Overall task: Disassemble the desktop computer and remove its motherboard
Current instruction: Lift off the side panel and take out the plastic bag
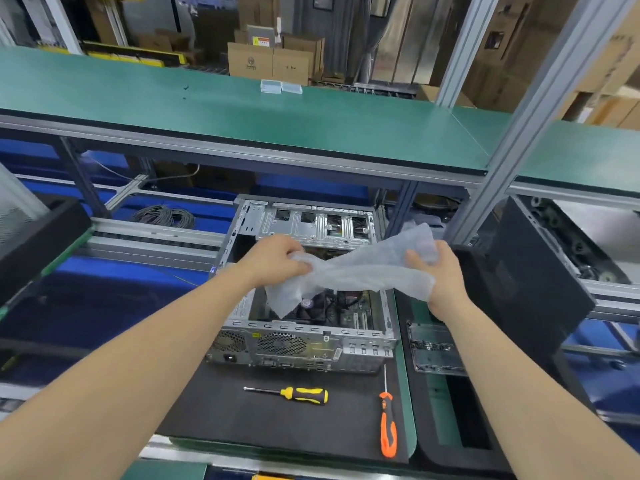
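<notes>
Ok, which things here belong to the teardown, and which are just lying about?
Job: open computer case, motherboard inside it, clear plastic sheet gripped by left hand and right hand, yellow screwdriver, orange screwdriver.

Lying about: clear boxes on green shelf, cable coil, cardboard boxes.

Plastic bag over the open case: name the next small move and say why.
Probably lay the plastic bag aside: the left hand and right hand grip it above the open case, partly hiding the motherboard, while the yellow screwdriver and orange screwdriver lie untouched.
</notes>
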Action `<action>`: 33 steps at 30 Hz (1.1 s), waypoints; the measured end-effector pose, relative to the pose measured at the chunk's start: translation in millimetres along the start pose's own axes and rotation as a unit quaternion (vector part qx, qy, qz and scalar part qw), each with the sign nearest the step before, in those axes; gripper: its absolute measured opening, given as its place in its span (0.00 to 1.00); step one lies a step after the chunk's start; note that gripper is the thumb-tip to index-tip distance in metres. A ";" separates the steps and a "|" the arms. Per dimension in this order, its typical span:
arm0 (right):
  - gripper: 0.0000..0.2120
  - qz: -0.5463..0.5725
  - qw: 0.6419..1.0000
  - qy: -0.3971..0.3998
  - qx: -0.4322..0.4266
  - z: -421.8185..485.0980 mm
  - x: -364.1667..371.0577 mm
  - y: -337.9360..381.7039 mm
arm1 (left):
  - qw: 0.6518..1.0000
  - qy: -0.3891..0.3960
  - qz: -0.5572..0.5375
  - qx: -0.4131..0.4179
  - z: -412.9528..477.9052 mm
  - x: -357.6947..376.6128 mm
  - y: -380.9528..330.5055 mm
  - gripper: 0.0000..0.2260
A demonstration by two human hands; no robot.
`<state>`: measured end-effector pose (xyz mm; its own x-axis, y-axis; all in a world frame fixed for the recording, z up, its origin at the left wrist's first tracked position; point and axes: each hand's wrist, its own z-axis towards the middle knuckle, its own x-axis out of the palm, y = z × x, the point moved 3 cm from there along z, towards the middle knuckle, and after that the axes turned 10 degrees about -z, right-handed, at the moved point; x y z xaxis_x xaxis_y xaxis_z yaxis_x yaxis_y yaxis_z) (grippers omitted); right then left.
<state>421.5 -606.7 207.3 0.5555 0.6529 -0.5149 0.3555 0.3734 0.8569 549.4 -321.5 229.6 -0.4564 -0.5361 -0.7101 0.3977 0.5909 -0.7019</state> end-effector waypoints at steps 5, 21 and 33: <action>0.07 0.118 0.992 -0.018 -0.031 -17.5 5.9 7.6 | 0.988 -0.077 -0.030 -0.134 10.0 23.0 2.9 0.15; 0.17 0.119 0.954 0.264 -0.078 -68.8 36.0 10.5 | 0.715 0.137 -0.672 -0.138 -11.5 99.2 -67.1 0.23; 0.18 0.256 0.948 0.189 0.009 -93.3 46.4 -12.7 | 0.743 -0.138 -0.636 -0.155 -81.1 114.2 -64.5 0.21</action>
<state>372.7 -519.7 174.8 0.3515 0.9361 0.0157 0.1265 -0.0641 0.9899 407.1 -372.0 198.4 -0.1084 -0.8575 0.5030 -0.4379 -0.4130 -0.7985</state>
